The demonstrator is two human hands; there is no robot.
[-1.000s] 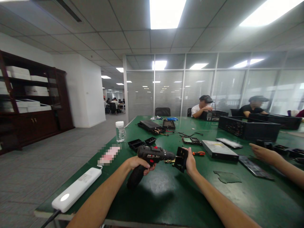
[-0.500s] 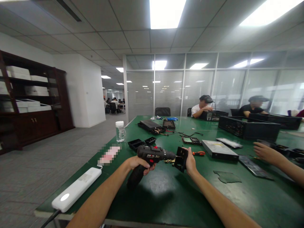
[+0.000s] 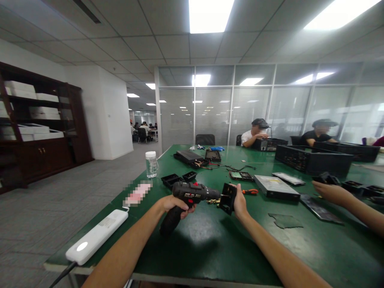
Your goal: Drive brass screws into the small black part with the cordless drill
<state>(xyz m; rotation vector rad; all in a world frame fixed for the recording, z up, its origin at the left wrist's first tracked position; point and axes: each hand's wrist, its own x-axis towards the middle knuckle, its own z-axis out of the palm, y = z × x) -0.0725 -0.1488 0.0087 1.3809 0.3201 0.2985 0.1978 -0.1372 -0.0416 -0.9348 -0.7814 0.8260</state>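
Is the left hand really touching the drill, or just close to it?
Touching. The head view shows the left hand wrapped around the drill below its body, with the fingers curled against it.

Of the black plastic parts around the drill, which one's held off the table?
The black part in the right hand, at the tip of the drill; the other parts lie on the green table behind the drill.

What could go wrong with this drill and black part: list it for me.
The drill could slip toward the right hand: its bit points at the black part that hand holds. Gripped by one hand alone, the part might twist. Small gold-coloured pieces nearby could scatter if bumped.
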